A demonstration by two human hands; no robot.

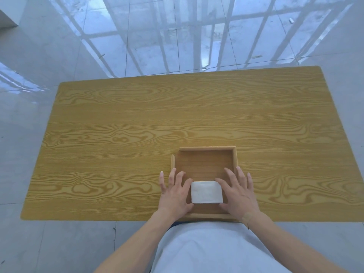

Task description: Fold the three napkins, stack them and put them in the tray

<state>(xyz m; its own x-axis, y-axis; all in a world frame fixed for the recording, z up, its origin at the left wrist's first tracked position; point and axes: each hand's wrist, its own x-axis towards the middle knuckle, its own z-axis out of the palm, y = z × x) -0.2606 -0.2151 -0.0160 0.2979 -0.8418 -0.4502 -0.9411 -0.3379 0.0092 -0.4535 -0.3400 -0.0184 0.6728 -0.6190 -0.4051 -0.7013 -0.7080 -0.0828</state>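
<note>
A white stack of folded napkins lies inside the square wooden tray, in its near half. My left hand rests flat with spread fingers against the stack's left side, over the tray's left wall. On the other side, my right hand lies flat with fingers apart, its thumb and forefinger touching the stack's right edge. Neither hand closes around the napkins. How many napkins the stack holds cannot be told.
The tray stands near the front edge of a wood-grain table. Glossy tiled floor surrounds the table. My torso in a pale shirt is right at the table's near edge.
</note>
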